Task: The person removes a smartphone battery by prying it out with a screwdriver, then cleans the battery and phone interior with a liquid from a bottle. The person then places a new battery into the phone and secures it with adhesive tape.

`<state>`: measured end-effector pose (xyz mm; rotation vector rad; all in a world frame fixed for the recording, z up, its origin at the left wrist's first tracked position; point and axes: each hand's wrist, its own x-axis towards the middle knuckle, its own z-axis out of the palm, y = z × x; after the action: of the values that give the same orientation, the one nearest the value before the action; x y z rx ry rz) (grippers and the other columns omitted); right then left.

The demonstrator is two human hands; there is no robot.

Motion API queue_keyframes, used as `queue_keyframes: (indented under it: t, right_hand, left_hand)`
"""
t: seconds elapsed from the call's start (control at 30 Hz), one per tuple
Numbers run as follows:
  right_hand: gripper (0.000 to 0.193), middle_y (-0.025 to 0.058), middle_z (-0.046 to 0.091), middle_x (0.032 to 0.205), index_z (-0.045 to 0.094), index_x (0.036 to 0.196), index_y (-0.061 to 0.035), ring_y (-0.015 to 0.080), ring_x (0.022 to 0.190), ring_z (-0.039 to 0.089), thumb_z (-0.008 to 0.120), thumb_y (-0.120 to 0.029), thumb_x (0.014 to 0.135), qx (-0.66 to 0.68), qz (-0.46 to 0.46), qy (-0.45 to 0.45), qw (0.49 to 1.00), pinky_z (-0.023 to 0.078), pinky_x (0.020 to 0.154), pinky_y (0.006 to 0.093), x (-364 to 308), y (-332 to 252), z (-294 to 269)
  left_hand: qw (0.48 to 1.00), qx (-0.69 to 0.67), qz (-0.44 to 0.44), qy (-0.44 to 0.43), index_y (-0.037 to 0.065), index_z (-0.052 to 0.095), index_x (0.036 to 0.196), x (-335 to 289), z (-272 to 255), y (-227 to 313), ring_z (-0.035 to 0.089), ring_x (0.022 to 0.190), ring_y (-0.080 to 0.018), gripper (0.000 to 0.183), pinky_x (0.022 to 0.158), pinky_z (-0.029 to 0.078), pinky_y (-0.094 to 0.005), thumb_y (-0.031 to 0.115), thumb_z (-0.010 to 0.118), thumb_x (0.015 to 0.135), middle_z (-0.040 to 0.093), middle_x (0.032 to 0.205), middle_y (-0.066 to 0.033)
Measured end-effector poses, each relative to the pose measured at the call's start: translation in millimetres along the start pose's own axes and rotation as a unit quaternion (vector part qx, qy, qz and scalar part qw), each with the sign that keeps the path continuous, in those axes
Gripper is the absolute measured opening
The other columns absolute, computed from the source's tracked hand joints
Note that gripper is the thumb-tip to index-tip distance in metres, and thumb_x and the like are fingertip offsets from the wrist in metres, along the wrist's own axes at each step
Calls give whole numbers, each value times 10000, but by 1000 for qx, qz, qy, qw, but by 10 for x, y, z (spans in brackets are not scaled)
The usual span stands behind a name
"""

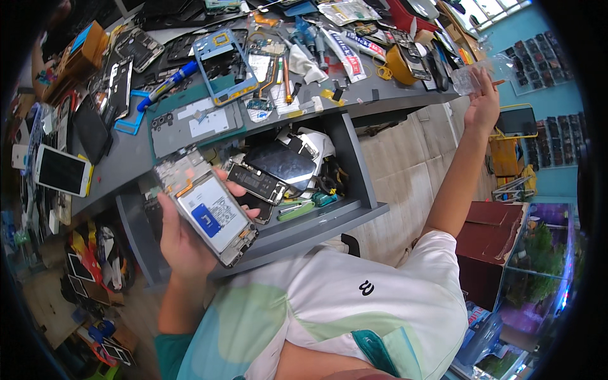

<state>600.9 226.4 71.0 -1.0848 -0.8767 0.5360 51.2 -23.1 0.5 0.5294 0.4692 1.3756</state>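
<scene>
My left hand (183,244) grips an opened smartphone (214,209) with its back off. A pale battery with a blue patch shows in it, and orange flex cable lies near its upper end. The phone is tilted above a pulled-out grey drawer (354,209). Inside the drawer lie a phone chassis with a black battery (252,183), a dark phone screen (282,166) and a green-handled tool (296,210). Far to the right, my right hand (482,104) is raised beyond the bench corner, its fingers closed on a clear crumpled plastic piece (468,77).
The grey bench (123,183) is crowded with phone parts, a blue phone frame (223,66), a blue marker (168,85), adhesive tubes (342,54) and a yellow tape roll (405,65). A white phone (61,170) lies at its left. A dark red box (487,237) and an aquarium (538,272) stand right.
</scene>
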Motion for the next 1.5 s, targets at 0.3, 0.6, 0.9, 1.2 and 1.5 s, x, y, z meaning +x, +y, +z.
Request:
queue_keyframes:
  t: [0.3,0.6,0.9,1.2,1.5]
  right_hand:
    - [567,114,729,1175,603,1278,42,240,1117,713,877,-256,881,-118,-49,125,984,524,935,386,707,567,-603]
    - [560,129,701,1214,651,1284,47,231,1056,709,897,-248,877,-193,-16,87,977,577,925,337,806,934,-579]
    - [648,119,663,1152,539,1301,88,197,1044,685,907,-237,879,-156,-85,62,982,553,910,313,846,1252,-654]
    - [630,99,678,1111,612,1213,48,195,1004,649,923,-368,856,-238,-110,89,961,509,928,332,555,1275,-519]
    - [716,109,700,1081,692,1144,46,232,969,645,878,-573,837,-360,-91,131,919,506,901,355,591,1294,-574]
  left_hand:
    - [990,106,7,95,75,396,1556,-113,-56,206,662,1209,-354,657,905,653,-590,577,313,1139,576,1301,-168]
    - [964,181,25,195,203,126,1711,-154,66,286,702,1180,-355,711,833,681,-566,567,338,1138,593,1176,-138]
    - [977,126,23,173,165,142,1698,-159,20,244,674,1206,-425,711,871,640,-626,553,341,1136,593,1217,-171]
    - [983,97,42,150,134,127,1699,-180,-20,137,651,1202,-388,737,944,592,-639,540,365,1131,586,1281,-204]
    - [982,108,49,146,91,142,1688,-188,-30,51,653,1138,-339,793,1009,569,-535,548,437,1110,607,1274,-217]
